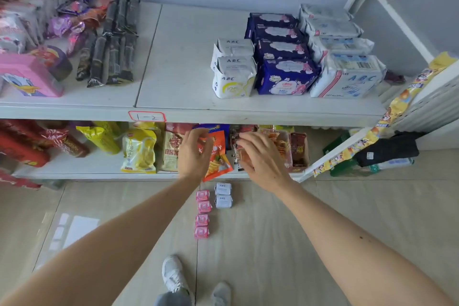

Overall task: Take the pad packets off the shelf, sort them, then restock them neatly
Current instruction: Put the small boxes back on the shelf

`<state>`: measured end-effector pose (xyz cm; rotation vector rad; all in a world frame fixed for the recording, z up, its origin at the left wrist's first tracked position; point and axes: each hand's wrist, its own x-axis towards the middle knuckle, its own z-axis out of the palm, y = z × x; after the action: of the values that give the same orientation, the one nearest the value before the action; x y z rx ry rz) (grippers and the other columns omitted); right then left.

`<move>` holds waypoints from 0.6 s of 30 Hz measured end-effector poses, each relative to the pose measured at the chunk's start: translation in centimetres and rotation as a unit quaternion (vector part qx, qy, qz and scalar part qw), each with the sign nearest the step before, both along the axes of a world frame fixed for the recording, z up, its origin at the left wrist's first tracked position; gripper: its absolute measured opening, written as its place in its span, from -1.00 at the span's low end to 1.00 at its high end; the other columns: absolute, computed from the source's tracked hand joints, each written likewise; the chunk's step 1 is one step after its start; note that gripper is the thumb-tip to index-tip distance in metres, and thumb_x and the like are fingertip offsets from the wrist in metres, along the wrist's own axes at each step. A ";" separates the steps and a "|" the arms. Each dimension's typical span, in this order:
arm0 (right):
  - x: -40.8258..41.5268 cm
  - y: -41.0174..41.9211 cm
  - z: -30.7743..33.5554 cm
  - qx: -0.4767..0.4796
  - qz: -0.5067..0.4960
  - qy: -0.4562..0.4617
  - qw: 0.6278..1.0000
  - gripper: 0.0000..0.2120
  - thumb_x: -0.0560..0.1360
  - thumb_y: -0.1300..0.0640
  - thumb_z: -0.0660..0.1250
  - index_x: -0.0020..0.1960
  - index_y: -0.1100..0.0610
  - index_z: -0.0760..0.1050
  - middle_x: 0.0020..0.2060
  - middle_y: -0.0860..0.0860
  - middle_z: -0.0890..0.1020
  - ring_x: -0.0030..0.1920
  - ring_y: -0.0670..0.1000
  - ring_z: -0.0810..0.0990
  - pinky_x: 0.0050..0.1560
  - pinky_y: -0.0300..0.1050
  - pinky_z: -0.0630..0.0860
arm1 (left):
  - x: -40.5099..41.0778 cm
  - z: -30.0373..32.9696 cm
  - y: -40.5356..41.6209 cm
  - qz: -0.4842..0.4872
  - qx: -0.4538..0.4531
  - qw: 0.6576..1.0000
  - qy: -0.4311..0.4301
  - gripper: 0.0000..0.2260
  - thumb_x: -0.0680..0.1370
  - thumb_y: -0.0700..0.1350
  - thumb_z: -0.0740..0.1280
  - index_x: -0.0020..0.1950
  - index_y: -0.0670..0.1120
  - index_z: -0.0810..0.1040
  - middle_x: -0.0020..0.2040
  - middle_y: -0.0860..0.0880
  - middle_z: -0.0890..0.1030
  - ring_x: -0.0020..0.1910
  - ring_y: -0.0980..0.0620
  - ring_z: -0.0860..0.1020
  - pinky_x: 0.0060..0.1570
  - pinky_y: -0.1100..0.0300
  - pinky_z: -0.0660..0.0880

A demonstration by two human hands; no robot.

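Observation:
Pad packets stand in three rows on the right of the upper shelf: white ABC packets, dark blue packets and larger white-and-pink ABC packets. On the floor below lie several small pink packets in a column, with two small white packets beside them. My left hand and my right hand hover side by side below the upper shelf's edge, in front of the lower shelf's snacks. Both hold nothing, with fingers loosely bent.
Black snack bars, purple wrappers and a pink box fill the shelf's left end. Snack bags crowd the lower shelf. A strip of yellow sachets hangs at the right over a white rack. My shoes stand on the tiled floor.

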<state>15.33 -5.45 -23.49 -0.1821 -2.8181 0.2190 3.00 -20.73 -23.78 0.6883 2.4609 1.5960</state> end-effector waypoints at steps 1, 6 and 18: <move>0.6 -0.4 -1.3 -0.010 0.002 -0.005 1.000 -0.58 0.44 0.09 0.40 0.26 0.17 0.46 0.26 0.06 0.50 0.30 0.10 0.41 0.38 0.04 0.31 | 0.6 -1.3 -0.6 0.001 -0.009 1.000 -0.007 -0.89 0.55 -0.14 0.29 0.06 -0.07 0.52 -0.04 0.03 0.53 -0.15 0.12 0.51 -0.12 0.09 0.52; 2.7 -2.3 -8.4 -0.042 0.005 -0.027 0.999 -0.55 0.41 0.13 0.44 0.27 0.16 0.45 0.26 0.04 0.50 0.28 0.08 0.42 0.36 -0.01 0.32 | 2.0 -8.6 -3.8 0.002 -0.050 0.998 -0.039 -0.89 0.54 -0.16 0.29 0.06 -0.11 0.52 -0.01 0.01 0.51 -0.13 0.10 0.52 -0.15 0.09 0.51; 4.9 -7.2 -36.9 -0.086 -0.016 -0.076 0.993 -0.60 0.32 0.19 0.48 0.14 0.14 0.52 0.12 0.04 0.57 0.09 0.10 0.52 0.13 -0.05 0.39 | 2.1 -37.3 -11.1 -0.058 -0.164 0.979 -0.102 -0.85 0.56 -0.14 0.29 0.11 -0.10 0.54 0.04 0.01 0.53 -0.10 0.04 0.55 -0.14 0.20 0.46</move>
<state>20.25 -12.61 -60.37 -0.2939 -2.9439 0.4602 5.12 -31.82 -61.03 0.5709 2.4005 1.1203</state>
